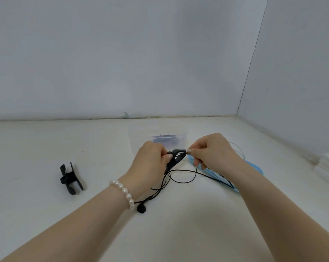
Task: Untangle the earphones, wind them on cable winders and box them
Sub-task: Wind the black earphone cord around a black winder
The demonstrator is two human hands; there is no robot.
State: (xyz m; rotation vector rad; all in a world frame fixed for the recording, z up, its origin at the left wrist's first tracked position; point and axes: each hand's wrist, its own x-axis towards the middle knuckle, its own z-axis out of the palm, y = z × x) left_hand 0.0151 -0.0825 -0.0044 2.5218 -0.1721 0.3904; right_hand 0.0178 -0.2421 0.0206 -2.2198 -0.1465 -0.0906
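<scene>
Earbud (141,208) dangles below left hand (150,163) gripping winder (176,157); right hand (212,152) pinches cable (182,173).

Evenly lit, slightly soft wide-angle view from a head camera.

Light is diffuse and moderate, with a cool bluish cast on the wall (122,53) and a warmer tone on the white table (46,148). Shadows are faint: a soft one lies just under the black winder (71,178) at the left, and under the forearms. No harsh glare. The far table edge bows and the right wall corner leans, from lens distortion. Fine detail is smeared, most of all around the hands, where the thin cable (184,175) looks blurred.
</scene>
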